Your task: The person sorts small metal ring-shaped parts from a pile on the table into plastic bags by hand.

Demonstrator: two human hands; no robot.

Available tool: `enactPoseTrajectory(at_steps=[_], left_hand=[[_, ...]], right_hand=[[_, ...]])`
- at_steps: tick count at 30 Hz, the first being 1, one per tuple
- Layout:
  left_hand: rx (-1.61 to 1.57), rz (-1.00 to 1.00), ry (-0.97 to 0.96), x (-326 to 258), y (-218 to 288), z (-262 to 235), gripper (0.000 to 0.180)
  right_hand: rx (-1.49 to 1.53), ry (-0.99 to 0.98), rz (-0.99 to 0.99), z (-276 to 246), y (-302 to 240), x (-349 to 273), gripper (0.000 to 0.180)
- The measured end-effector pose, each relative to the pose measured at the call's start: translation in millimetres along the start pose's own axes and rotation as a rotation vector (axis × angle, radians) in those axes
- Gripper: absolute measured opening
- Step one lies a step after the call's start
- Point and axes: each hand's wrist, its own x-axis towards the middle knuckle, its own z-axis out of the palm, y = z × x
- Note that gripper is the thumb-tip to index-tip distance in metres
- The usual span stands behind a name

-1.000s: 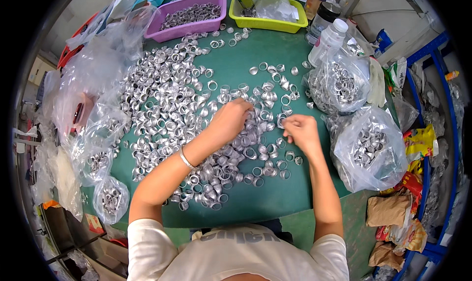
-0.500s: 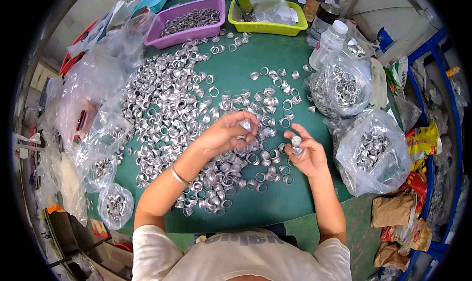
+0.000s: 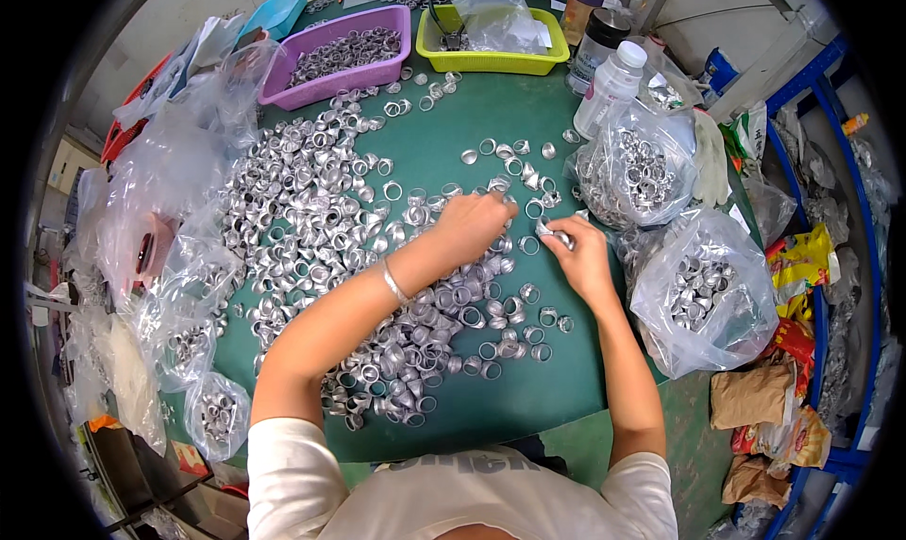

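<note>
A broad heap of silver-coloured metal rings spreads over the green table. My left hand, with a bangle on its wrist, reaches over the heap's right part. Its fingers are bent together at the far side, and what they hold, if anything, is hidden. To its right, my right hand is closed with a silver ring between thumb and fingers. Several loose rings lie around both hands, some just beyond the fingertips.
Two clear bags of rings stand at the right, with a white bottle behind them. A purple basket of rings and a yellow-green basket sit at the back. Plastic bags crowd the left side.
My left hand has moved away from me and right, its fingers now pointing down among the rings. My right hand has moved slightly farther away and turned over. The view has shifted a little.
</note>
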Motion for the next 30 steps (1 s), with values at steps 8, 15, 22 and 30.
enactPoseTrajectory(at_steps=[8, 15, 22, 30], left_hand=[[-1.169, -0.302, -0.008, -1.8, -25.8, -5.0, 0.015], [-1.886, -0.468, -0.001, -17.0, -35.3, -24.5, 0.019], [-1.332, -0.543, -0.026, 15.6, -25.5, -9.5, 0.007], [-1.131, -0.454, -0.018, 2.6, -1.4, -25.4, 0.022]], right_hand=[[1.832, -0.159, 0.529, -11.7, 3.0, -15.1, 0.008], [0.420, 0.053, 0.334, 0.0, -3.7, 14.3, 0.028], [-0.510, 0.085, 0.141, 29.6, -17.3, 32.5, 0.017], [0.266, 0.435, -0.176, 10.8, -20.1, -2.1, 0.015]])
